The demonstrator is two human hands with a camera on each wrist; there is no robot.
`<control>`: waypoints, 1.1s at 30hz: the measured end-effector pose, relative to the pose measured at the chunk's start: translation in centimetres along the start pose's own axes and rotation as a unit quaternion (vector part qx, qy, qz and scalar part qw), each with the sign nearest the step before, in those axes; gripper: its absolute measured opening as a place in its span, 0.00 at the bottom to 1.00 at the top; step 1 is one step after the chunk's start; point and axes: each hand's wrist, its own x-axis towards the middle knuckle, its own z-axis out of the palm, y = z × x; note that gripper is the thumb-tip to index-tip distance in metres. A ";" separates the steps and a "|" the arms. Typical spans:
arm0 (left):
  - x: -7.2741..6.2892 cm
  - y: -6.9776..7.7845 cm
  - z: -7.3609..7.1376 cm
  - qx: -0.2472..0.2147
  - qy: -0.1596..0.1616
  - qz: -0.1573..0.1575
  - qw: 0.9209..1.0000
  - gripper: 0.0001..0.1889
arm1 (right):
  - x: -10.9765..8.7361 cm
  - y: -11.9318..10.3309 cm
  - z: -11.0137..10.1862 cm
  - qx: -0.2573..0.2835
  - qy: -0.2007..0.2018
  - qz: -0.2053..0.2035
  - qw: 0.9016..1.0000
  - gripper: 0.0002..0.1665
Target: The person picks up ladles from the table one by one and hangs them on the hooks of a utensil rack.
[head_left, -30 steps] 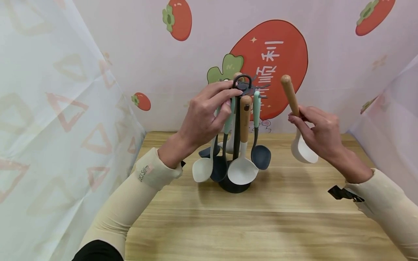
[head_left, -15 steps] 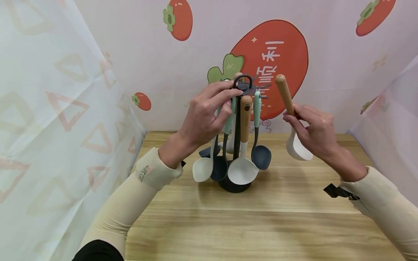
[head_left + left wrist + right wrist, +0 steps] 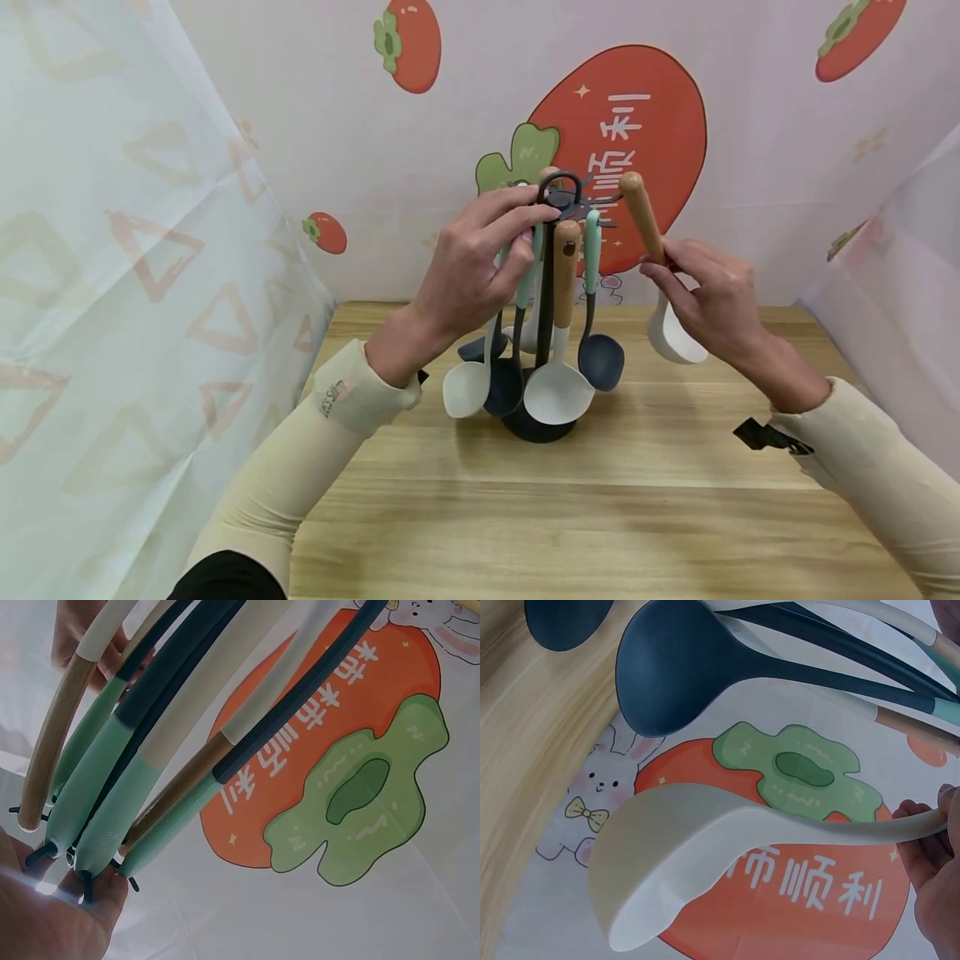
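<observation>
My left hand (image 3: 480,258) grips the top of a dark utensil stand (image 3: 537,430), fingertips beside its top loop and hooks. My right hand (image 3: 708,287) pinches the wooden handle of a white ladle (image 3: 673,336) held up off the table, right of the stand. Its wooden end leans left, close to the stand's hooks; in the right wrist view the ladle bowl (image 3: 656,862) hangs low. On the stand hang a white ladle with a wooden handle (image 3: 567,283), a navy ladle with a mint handle (image 3: 601,362), a white spoon (image 3: 466,389) and several others.
The stand is on a wood-grain table (image 3: 600,517). Behind it rises a pale cloth backdrop (image 3: 300,100) printed with red persimmons, and similar cloth closes off both sides.
My right hand has moved left with the white ladle, bringing its handle end nearer the stand's hooks. The left hand stays on top of the stand.
</observation>
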 end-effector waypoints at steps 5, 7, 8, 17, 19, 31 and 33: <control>0.0 0.0 0.0 -0.002 -0.001 0.001 1.000 0.18 | 0.2 -0.1 0.3 0.000 -0.006 -0.003 1.000 0.32; 0.0 0.1 0.0 -0.002 -0.002 0.000 1.000 0.18 | 0.2 -0.1 0.5 0.002 -0.006 -0.004 1.000 0.32; 0.0 0.1 0.0 -0.002 -0.003 0.000 1.000 0.18 | 0.2 -0.1 0.6 0.004 -0.005 -0.004 1.000 0.32; 0.1 0.0 0.1 -0.004 -0.002 0.006 1.000 0.18 | 0.4 -0.1 1.3 0.022 -0.014 -0.011 1.000 0.31; 0.1 0.0 0.1 -0.004 -0.001 0.007 1.000 0.18 | 0.4 -0.1 1.5 0.025 -0.016 -0.012 0.999 0.28; 0.1 0.1 0.2 -0.001 0.001 0.009 1.000 0.18 | 0.8 -0.2 2.6 0.049 -0.012 -0.008 0.999 0.26; 0.1 0.1 0.2 -0.001 0.001 0.011 1.000 0.18 | 0.7 -0.1 2.8 0.056 -0.014 -0.005 0.998 0.26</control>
